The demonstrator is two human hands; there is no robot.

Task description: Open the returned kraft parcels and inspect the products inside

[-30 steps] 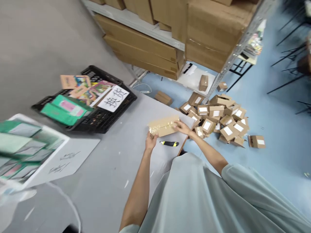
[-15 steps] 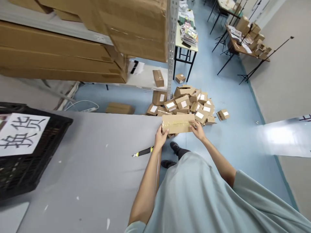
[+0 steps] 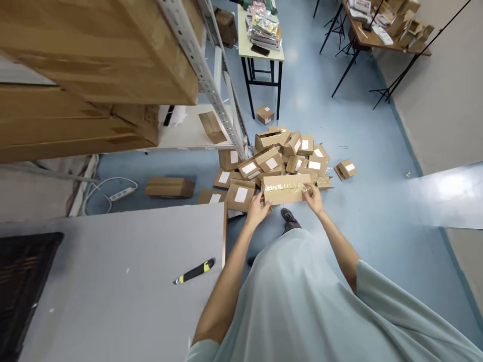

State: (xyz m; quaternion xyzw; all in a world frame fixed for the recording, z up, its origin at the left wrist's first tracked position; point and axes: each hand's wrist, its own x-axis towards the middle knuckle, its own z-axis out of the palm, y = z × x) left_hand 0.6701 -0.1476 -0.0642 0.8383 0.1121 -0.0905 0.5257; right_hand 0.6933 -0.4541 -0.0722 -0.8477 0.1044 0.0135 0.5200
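A flat-sided brown cardboard box [image 3: 285, 190] with shiny tape along its upper face is held between my two hands, off the table and in front of the box pile. My left hand [image 3: 258, 208] grips its left end, thumb on the near face. At the right end, my right hand [image 3: 313, 197] is closed on the box. A black and yellow utility knife [image 3: 194, 271] lies on the grey table [image 3: 124, 291], left of my left forearm.
Several small boxes [image 3: 269, 158] lie heaped on the floor ahead. A metal shelf [image 3: 206, 70] with large cartons [image 3: 94, 50] stands ahead on the left. A black crate [image 3: 26, 286] is at the far left. Two further tables stand beyond, one [image 3: 281, 54] with packets on it.
The view has shifted forward and to the right. The table and knife now sit lower and further left. Both hands still hold the box, now over the pile beyond the table's corner.
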